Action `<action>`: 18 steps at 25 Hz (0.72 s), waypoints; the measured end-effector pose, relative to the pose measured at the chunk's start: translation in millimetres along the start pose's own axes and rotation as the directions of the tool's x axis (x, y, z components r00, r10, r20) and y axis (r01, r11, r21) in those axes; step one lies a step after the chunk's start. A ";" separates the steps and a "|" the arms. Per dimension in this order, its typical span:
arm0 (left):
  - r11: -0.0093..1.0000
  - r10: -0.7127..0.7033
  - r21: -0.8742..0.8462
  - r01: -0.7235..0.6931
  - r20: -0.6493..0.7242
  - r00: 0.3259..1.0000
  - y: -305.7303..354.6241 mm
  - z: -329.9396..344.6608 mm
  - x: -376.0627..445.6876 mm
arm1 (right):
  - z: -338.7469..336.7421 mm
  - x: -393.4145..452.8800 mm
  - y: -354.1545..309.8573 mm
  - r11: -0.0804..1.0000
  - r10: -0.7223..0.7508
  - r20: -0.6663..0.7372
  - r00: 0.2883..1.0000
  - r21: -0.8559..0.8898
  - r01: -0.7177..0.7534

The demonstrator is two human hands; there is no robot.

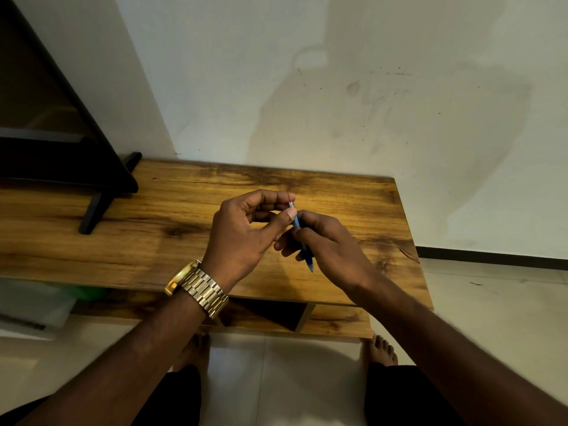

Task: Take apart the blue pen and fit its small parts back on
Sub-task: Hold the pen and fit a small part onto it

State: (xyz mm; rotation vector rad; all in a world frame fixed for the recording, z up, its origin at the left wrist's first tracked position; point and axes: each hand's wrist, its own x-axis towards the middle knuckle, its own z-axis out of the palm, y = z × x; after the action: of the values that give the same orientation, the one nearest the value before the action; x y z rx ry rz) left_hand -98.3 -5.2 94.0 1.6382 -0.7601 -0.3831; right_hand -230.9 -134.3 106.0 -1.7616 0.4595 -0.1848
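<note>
I hold the blue pen [308, 260] in the air above the wooden table [184, 210]. My right hand [332, 244] is wrapped around its barrel, and the lower end pokes out below the fingers. My left hand [246, 232], with a gold watch on the wrist, pinches the pen's upper end between thumb and forefinger. A small pale part with a thin dark tip [290, 203] shows there, just above the thumb. Most of the barrel is hidden by my fingers.
A black screen on a black stand [92, 207] sits at the table's left end. The wall [338, 87] runs right behind the table. The table's right edge [412, 241] drops to a tiled floor. My bare feet are under the front edge.
</note>
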 end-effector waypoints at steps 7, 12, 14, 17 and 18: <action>0.996 0.021 0.083 -0.023 0.022 1.000 2.1 -0.1 -3.2 | 1.0 4.5 9.2 0.988 -0.069 0.032 0.997 -0.138 0.073; 0.980 0.052 0.192 -0.058 0.036 0.998 2.3 -1.9 -4.1 | -1.3 7.9 12.3 0.974 -0.105 0.047 0.993 -0.196 0.113; 0.972 0.058 0.226 -0.066 0.043 0.997 1.9 -5.6 -3.3 | -2.3 11.0 9.4 0.955 -0.133 0.077 0.988 -0.257 0.149; 0.983 0.028 0.185 -0.021 -0.034 0.999 3.4 -23.1 1.6 | -7.7 24.4 6.3 0.916 -0.176 0.049 0.983 -0.358 0.182; 0.985 0.003 0.174 0.010 -0.075 0.997 3.0 -32.2 4.3 | -11.8 31.6 7.9 0.909 -0.175 -0.023 0.984 -0.389 0.152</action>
State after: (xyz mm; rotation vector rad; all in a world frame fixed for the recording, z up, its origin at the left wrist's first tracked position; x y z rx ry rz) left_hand -75.6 15.9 104.6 1.8076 -0.7508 -0.2621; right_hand -208.2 -159.0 97.5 -2.1910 0.4079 -0.2790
